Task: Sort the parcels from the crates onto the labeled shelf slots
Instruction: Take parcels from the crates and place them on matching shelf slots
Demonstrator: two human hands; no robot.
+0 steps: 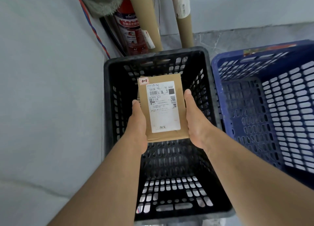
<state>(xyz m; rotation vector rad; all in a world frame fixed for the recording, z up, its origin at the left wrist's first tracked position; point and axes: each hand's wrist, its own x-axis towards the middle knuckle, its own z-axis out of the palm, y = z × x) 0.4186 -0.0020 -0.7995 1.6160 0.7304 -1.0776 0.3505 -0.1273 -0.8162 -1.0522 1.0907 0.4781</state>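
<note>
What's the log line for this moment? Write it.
left hand + right hand: hold parcel | where: above black crate | blue crate: to its right

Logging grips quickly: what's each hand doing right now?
Left hand: holds the flat brown cardboard parcel, left edge.
Right hand: holds its right edge.

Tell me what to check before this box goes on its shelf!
1. Left hand grips the box by its left edge: ok.
2. Right hand grips its right edge: ok.
3. Label faces up, readable: ok.
4. Red sticker reads 1-1: ok.
5. Matching shelf slot in sight: not ok, no shelf shows.
6. Black crate has nothing left inside: ok.
</note>
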